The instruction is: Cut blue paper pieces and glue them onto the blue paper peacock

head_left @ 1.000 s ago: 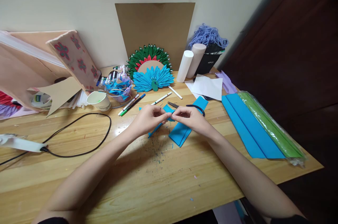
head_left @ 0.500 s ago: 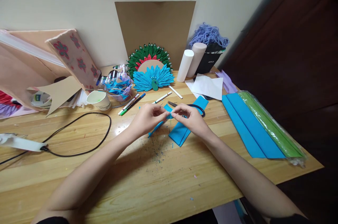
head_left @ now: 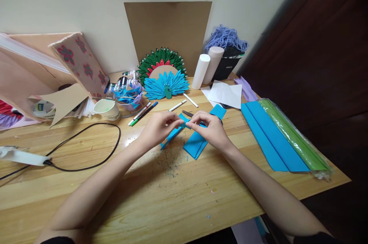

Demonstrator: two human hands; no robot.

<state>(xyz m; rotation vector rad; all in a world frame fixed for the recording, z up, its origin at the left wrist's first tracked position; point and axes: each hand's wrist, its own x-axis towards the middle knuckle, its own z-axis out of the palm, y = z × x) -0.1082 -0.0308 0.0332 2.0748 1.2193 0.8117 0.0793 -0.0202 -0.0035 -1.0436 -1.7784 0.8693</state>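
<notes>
Your left hand (head_left: 156,129) and right hand (head_left: 211,129) are pinching a small blue paper piece (head_left: 184,123) between fingertips, just above the wooden table (head_left: 172,198). Pinching unevenly is risking a crooked fold or tear.

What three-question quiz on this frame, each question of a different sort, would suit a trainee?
1. True or false: both hands pinch one small blue paper piece.
2. Which lies nearest the right hand? A) paper cup B) scissors C) black cable
3. What colour is the paper in the plastic sleeve at the table's right edge?

Key: 1 true, the left hand and the right meet on it; 2 B; 3 green.
</notes>
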